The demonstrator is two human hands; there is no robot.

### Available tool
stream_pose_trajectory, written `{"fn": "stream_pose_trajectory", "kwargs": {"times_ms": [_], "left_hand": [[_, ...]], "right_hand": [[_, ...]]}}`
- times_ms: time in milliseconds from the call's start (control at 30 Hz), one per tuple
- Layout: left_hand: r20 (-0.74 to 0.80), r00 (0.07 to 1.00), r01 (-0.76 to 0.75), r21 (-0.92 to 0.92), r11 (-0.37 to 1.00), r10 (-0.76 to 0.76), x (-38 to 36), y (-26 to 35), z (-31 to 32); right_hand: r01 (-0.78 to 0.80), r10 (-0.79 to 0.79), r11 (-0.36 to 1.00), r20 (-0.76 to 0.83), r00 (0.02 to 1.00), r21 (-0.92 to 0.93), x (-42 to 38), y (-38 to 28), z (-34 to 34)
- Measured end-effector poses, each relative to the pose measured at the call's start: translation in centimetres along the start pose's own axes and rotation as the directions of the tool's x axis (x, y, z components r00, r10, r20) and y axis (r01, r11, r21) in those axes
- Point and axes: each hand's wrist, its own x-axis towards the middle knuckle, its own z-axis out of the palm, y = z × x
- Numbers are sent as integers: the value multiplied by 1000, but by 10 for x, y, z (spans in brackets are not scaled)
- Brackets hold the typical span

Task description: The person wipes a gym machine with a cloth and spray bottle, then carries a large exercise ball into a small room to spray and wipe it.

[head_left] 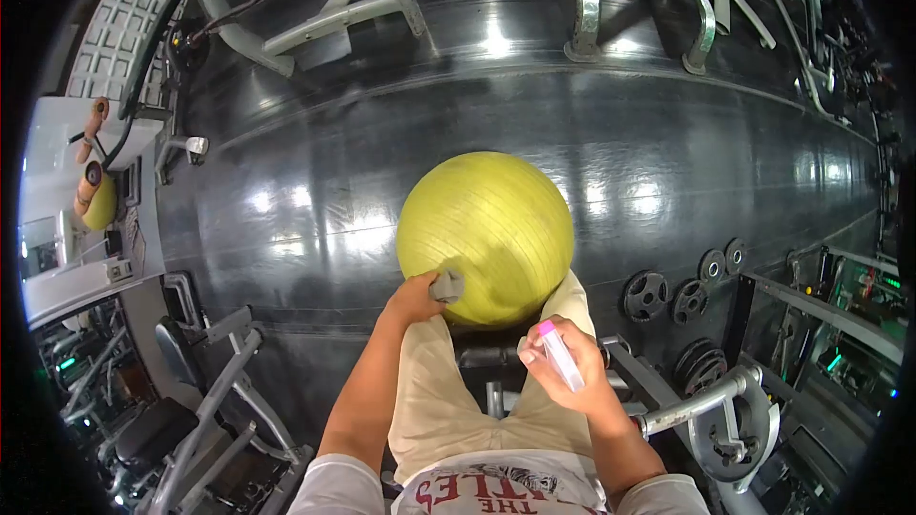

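Note:
A large yellow-green exercise ball (487, 219) sits on the dark floor between my knees. At its lower left, my left hand (418, 298) is closed on a grey cloth (446, 286), which is against or just above the ball's surface. My right hand (572, 367) is wrapped round a small clear bottle with a pink cap (561, 355). That hand is held above my right thigh, apart from the ball, and the bottle is tilted with its cap pointing up and away from me.
Several weight plates (646, 296) lie on the floor to the right, near a machine frame (735, 391). Bench legs (584, 10) and a grey metal frame (334, 19) stand ahead. Gym machines (205, 410) are at the left. Shiny black flooring (286, 162) surrounds the ball.

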Motion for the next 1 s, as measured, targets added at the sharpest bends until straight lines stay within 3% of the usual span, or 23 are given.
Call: {"fn": "stream_pose_trajectory", "kwargs": {"times_ms": [67, 133, 200, 267, 300, 367, 400, 467, 600, 667, 733, 800, 867, 900, 933, 967, 1000], "left_hand": [[15, 999, 54, -225, 973, -52, -49, 54, -33], [-111, 982, -182, -356, 917, 151, -86, 72, -35], [-165, 943, -331, -349, 877, 290, -114, 92, -28], [-171, 896, -444, -329, 833, 410, -130, 113, -23], [-152, 873, -486, -318, 814, 462, -136, 123, -21], [-190, 846, -533, -280, 798, 498, -143, 137, -2], [-219, 804, -589, -166, 791, 552, -144, 138, 4], [-261, 701, -671, 77, 738, 664, -147, 138, 10], [-409, 736, -634, -138, 761, 539, -162, 128, 15], [-478, 768, -583, -251, 773, 425, -164, 119, 28], [-453, 865, -452, -519, 726, 215, -152, 110, 45], [-532, 755, -585, -283, 760, 383, -160, 113, 34], [-571, 634, -650, -26, 760, 522, -160, 129, 21], [-638, 666, -608, -162, 778, 387, -160, 135, 27], [-632, 652, -622, -130, 772, 418, -159, 141, 25], [-624, 638, -635, -96, 766, 451, -159, 145, 20], [-610, 626, -648, -62, 759, 486, -161, 151, 16]], "right_hand": [[-40, 40, 999, -11, 999, 12, -4, 7, 3], [-65, 65, 998, -10, 998, -7, -3, 6, 7], [-17, 16, 996, -17, 1000, -84, 1, 4, 12], [99, -107, 969, -25, 994, -227, 5, -3, 20], [70, -76, 961, -11, 997, -267, 5, -10, 24], [234, -245, 873, 31, 969, -428, 8, -26, 36], [310, -324, 808, 62, 944, -502, 7, -32, 43], [253, -249, 802, 82, 965, -541, -6, -33, 54], [230, -196, 802, 122, 973, -552, -22, -39, 74], [248, -183, 790, 170, 968, -561, -25, -35, 75], [245, -80, 805, 310, 947, -540, -24, -37, 64], [242, 8, 838, 454, 891, -490, -18, -47, 41], [238, -44, 887, 443, 895, -395, -4, -42, 9], [228, -77, 909, 397, 915, -348, 1, -28, -7], [217, -106, 930, 348, 931, -298, 6, -20, -22], [108, -58, 976, 254, 965, -190, 14, -20, -36], [172, -120, 963, 241, 963, -207, 21, -8, -48]]}}
